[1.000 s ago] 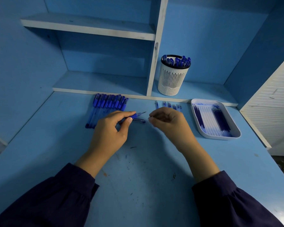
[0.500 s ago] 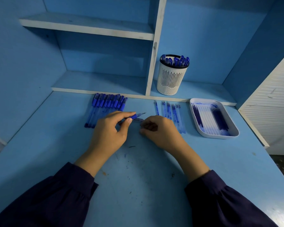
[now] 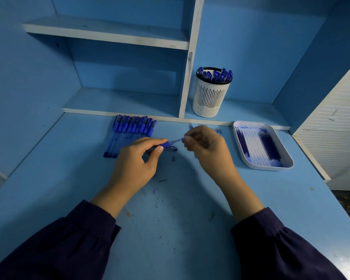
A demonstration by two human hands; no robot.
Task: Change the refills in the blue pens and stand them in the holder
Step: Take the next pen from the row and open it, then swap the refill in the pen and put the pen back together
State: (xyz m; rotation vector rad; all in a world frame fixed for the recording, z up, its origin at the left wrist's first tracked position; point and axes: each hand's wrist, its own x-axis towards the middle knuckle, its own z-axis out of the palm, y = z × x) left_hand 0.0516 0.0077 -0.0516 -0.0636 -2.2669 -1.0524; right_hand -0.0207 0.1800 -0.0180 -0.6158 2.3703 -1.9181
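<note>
The blue pen (image 3: 164, 145) is held just above the worktop (image 3: 180, 219), near its middle, pointing right and slightly away from the person. The left hand (image 3: 133, 166) has its grip closed round the pen: the thumb presses the near side of the dark blue front part and the curled fingers wrap over the top, hiding the rest of the barrel. The right hand (image 3: 207, 147) meets it from the other side, its grip closed in a pinch of thumb and fingertips on the thin pale refill (image 3: 177, 140) that sticks out of the pen's front end. How deep the refill sits in the barrel cannot be told.

Both wrists are raised off the worktop, and the forearms, in dark sleeves (image 3: 69, 239), come in from the bottom corners and angle toward each other. The backs of both hands face the camera.

A row of pens (image 3: 129, 134) lies side by side on the worktop beyond the left hand. The white slotted holder (image 3: 210, 98) stands on the low shelf (image 3: 251, 112) at the back with several capped pens upright in it. A white tray (image 3: 269, 168) of refills sits on the worktop to the right of the right hand.
</note>
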